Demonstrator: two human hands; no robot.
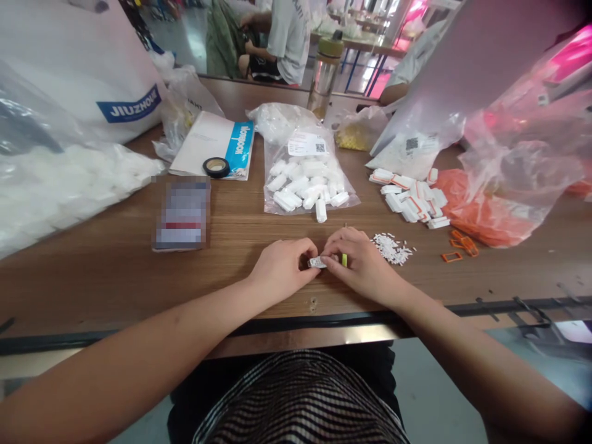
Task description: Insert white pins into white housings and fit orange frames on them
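Note:
My left hand (280,264) pinches a small white plastic housing (317,263) between thumb and fingers, low over the table. At its other end, my right hand (358,262) has its fingertips closed on the same housing. A small yellow-green piece (345,259) shows by the right fingers; whether they hold it I cannot tell. Just right of that hand lies a heap of tiny white pieces (392,248). Several orange rectangular frames (452,256) lie farther right. Beyond the hands, a clear bag (309,166) holds many white housings, one of them (320,210) at its opening.
White housings with orange strips (411,196) are piled beside a bag of orange parts (490,203). To the left are a blurred phone-like object (182,214), a notebook (208,145) with black tape (216,167), and large white bags (78,80). A bottle (325,77) stands behind. People sit beyond.

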